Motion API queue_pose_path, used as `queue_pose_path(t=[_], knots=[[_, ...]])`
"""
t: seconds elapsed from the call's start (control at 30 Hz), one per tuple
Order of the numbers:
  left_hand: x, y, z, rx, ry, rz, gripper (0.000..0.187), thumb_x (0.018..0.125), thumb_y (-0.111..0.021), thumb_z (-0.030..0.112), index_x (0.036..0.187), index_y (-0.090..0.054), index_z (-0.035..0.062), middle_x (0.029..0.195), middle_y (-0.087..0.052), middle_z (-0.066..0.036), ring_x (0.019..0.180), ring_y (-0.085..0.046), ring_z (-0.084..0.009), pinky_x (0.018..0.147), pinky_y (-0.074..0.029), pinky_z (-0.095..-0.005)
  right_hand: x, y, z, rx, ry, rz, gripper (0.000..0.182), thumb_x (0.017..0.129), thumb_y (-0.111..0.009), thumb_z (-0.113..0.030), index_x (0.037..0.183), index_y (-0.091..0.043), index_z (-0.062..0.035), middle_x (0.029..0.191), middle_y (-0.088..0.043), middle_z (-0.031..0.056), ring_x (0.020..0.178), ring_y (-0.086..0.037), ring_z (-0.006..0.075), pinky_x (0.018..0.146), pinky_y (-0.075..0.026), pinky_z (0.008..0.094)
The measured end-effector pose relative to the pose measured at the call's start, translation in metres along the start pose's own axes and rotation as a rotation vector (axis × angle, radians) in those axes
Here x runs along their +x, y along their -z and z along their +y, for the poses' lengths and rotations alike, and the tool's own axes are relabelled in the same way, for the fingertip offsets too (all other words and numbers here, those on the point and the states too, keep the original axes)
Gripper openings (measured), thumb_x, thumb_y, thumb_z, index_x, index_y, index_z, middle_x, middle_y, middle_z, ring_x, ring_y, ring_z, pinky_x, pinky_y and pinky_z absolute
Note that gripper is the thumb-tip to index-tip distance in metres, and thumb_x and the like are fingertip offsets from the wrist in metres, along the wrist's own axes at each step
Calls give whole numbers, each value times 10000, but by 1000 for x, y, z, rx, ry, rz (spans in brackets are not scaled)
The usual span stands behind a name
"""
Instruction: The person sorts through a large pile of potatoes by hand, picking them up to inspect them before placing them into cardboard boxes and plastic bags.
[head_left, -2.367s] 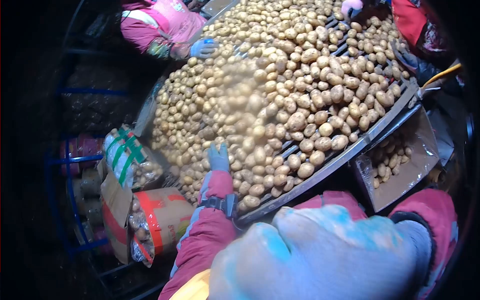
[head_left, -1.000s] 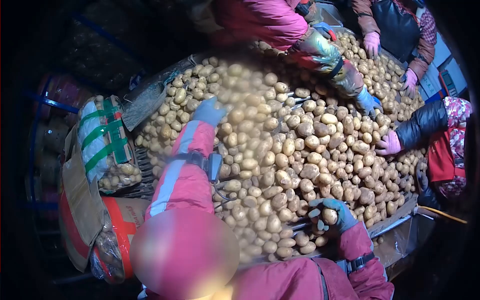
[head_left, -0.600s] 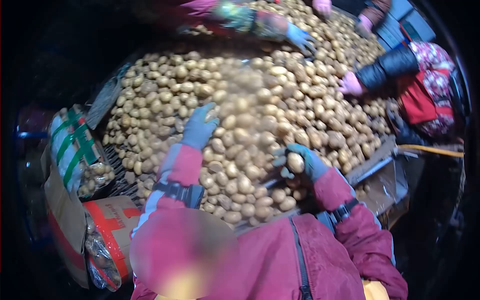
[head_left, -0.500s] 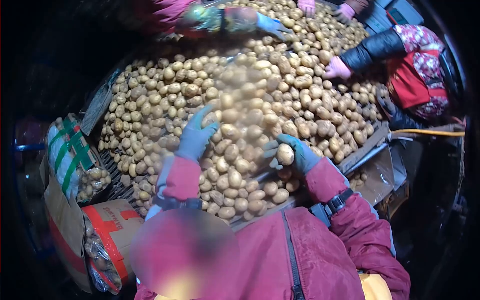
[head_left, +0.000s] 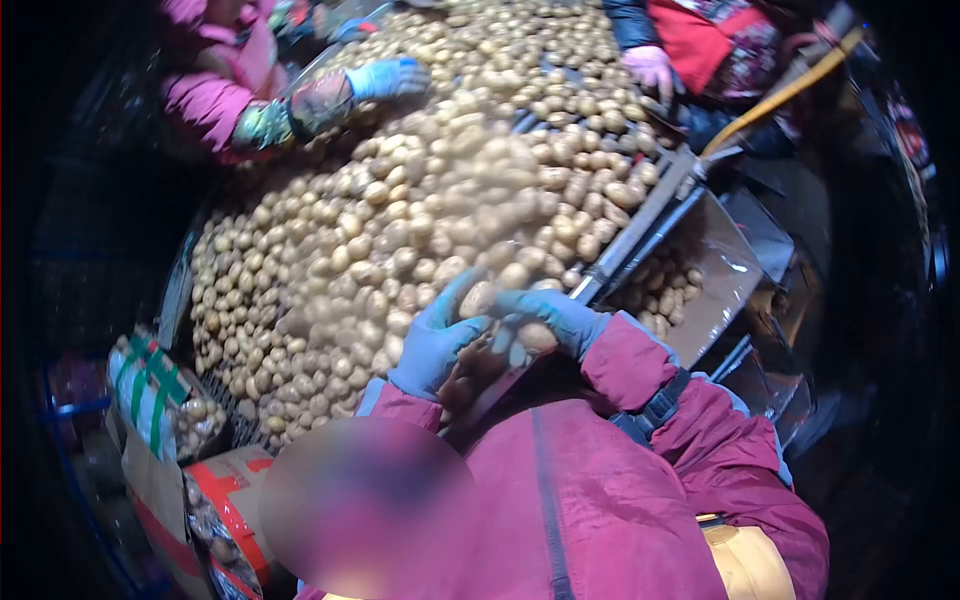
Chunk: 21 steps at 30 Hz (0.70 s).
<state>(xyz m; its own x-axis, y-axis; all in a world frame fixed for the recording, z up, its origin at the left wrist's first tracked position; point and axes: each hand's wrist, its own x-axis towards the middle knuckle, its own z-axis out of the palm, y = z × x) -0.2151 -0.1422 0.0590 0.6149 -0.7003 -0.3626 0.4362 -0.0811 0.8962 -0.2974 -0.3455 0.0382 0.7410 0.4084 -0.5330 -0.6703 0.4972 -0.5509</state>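
My left hand (head_left: 440, 342), in a blue glove, is closed around a potato (head_left: 478, 300) that shows between thumb and fingers. Close on its right, my right hand (head_left: 558, 322), gloved in teal, holds another potato (head_left: 537, 338) against its fingers. Both hands are near the front edge of the sorting table, just in front of my jacket. Many potatoes (head_left: 375, 240) lie spread beyond them in a thick layer.
A co-worker's blue glove (head_left: 388, 79) rests over the potatoes at upper left; another's pink glove (head_left: 650, 70) is at upper right. A metal rail (head_left: 640, 235) borders the right side. Cartons (head_left: 238, 480) stand lower left, and an open box (head_left: 712, 270) right.
The view has swung to the right. My hands have come together near the table edge, and my left hand, open before, now holds a potato. The co-workers appear shifted left.
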Motion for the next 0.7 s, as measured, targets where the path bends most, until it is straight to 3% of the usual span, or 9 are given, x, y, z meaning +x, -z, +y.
queue_pose_path(t=[0.1,0.17,0.3,0.33,0.37,0.5,0.53,0.63,0.7], knots=[[5,-38,-18,126,44,-140,736,879,-677,81,1543,-371,-6,1532,-469,-118,1398,-433,-185,1148,-364,-325,-9,21,37,225,120,-90,319,1022,-583,-352,1102,-648,-49,1009,-707,84,857,-684,177,731,-545,301],[11,-62,-19,508,-33,-200,734,885,-674,102,1547,-369,10,1547,-453,-150,1433,-411,-218,1179,-334,-345,-31,37,43,222,153,-59,327,1029,-578,-355,1100,-648,-44,988,-700,64,858,-678,185,753,-548,304],[22,-96,-30,653,-112,-338,715,896,-695,101,1537,-387,30,1583,-396,-166,1468,-369,-253,1190,-324,-378,-97,41,52,246,161,232,376,1013,-595,-376,1137,-651,-25,977,-676,87,826,-682,225,618,-594,397],[22,-103,-33,480,-76,-291,700,897,-718,133,1522,-416,41,1574,-402,-171,1467,-371,-272,1186,-328,-387,-109,53,58,213,178,229,339,1012,-596,-381,1081,-647,-53,945,-663,68,795,-673,221,599,-582,391],[31,-92,-44,853,-252,-248,702,884,-743,172,1508,-442,56,1556,-415,-189,1459,-380,-317,1186,-329,-405,-121,66,66,179,190,222,310,1011,-597,-386,1026,-644,-80,914,-651,49,764,-665,217,579,-569,385],[53,-50,-88,1289,-389,18,769,844,-780,262,1515,-442,96,1554,-400,-211,1459,-352,-382,1192,-320,-457,-168,99,100,395,398,415,325,989,-614,-338,1055,-629,-20,1005,-636,92,801,-685,247,581,-590,421],[56,-41,-98,1370,-401,31,792,836,-786,298,1521,-437,110,1566,-383,-213,1467,-333,-389,1194,-314,-471,-192,92,92,376,401,527,447,994,-587,-316,1253,-612,46,931,-680,183,750,-696,279,622,-594,386],[55,-37,-121,1575,-432,9,743,903,-703,408,1535,-426,133,1592,-337,-226,1472,-303,-428,1207,-273,-503,-213,138,128,541,621,566,456,946,-660,-284,1256,-615,48,995,-695,191,786,-702,306,613,-584,394],[54,-42,-129,1598,-437,32,683,951,-643,377,1536,-416,108,1589,-332,-254,1466,-313,-444,1209,-258,-512,-239,147,138,730,637,635,395,951,-671,-231,1253,-627,21,1078,-705,195,746,-699,299,584,-580,383]])
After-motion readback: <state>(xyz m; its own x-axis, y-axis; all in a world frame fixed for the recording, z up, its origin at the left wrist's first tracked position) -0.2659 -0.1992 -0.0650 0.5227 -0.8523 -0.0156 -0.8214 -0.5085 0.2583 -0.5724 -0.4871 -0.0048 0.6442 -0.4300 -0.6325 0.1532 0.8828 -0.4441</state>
